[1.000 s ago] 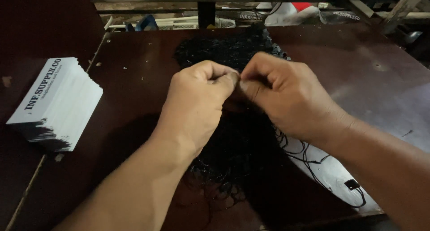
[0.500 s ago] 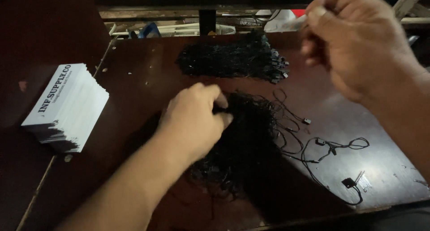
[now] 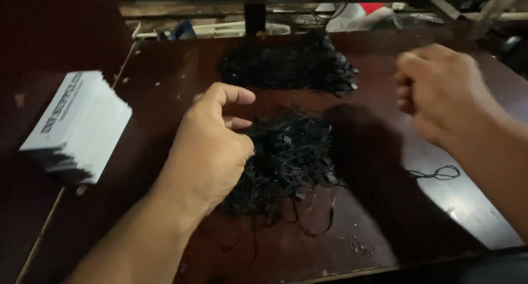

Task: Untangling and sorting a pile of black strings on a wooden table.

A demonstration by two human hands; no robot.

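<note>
While left hand [image 3: 212, 146] rests on black cord pile [image 3: 286, 160], right hand [image 3: 440, 91] fisted, raised

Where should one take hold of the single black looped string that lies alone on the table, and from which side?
Pinch the single black looped string at its open loop end, coming from above: it lies flat on the dark wooden table, apart from the near tangled pile of black strings, below the raised right hand.

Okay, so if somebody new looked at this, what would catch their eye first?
Probably the tangled heap of black strings mid-table, with the left hand resting against its left side. The right hand, closed in a fist, hangs above the table's right part. A white card stack stands out at the left edge, and a second black pile lies farther back.
</note>
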